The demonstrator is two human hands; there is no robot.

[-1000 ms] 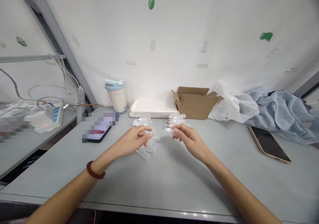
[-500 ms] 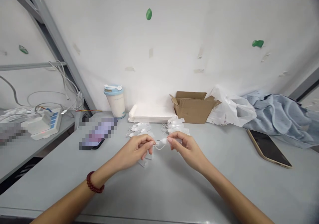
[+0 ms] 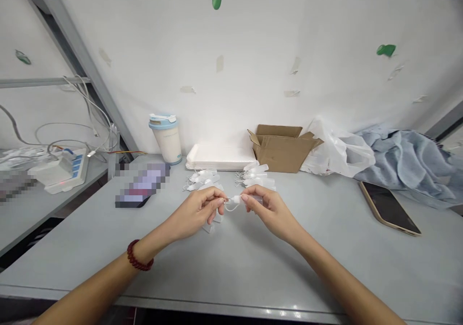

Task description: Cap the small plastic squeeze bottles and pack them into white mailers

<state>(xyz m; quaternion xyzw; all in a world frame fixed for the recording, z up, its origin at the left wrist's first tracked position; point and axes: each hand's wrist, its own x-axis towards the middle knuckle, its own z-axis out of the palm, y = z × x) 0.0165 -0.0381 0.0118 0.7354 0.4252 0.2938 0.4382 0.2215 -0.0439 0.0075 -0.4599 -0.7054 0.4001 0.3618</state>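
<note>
Head view.

Item: one small dropper bottle [image 3: 236, 199], white at the nozzle, with a fine dark needle. Position: within the right fingers, lying about level, needle end toward the left fingertips; body partly hidden behind the right fingers.

Right hand [image 3: 269, 209]: thumb and forefinger pinched around the bottle just behind the nozzle.

Left hand [image 3: 198, 213]: thumb and forefinger drawn together at the needle end, apparently on a small cap [image 3: 224, 200], mostly covered; whether the needle sits inside it cannot be told.

Strap [image 3: 231, 209]: thin, white, bowed in a loop below the gap between the two sets of fingertips.

Handling, as judged: very light; body probably soft, thin plastic, smooth enough to slip; strap limp; needle the fragile part, easily bent. Best hold: the firm shoulder behind the nozzle, squeezing little, with the cap by its sides.

Related stock: a left cluster of bottles [image 3: 202, 176], beyond the left fingers; a right cluster of bottles [image 3: 256, 173], beyond the right fingers; further pieces [image 3: 218, 218] just beneath the left fingers.

Surroundings: white tray stack [image 3: 220, 158], beyond both clusters; cardboard box [image 3: 285, 154], beyond the right fingers; grey table [image 3: 231, 272], below both hands.
</note>
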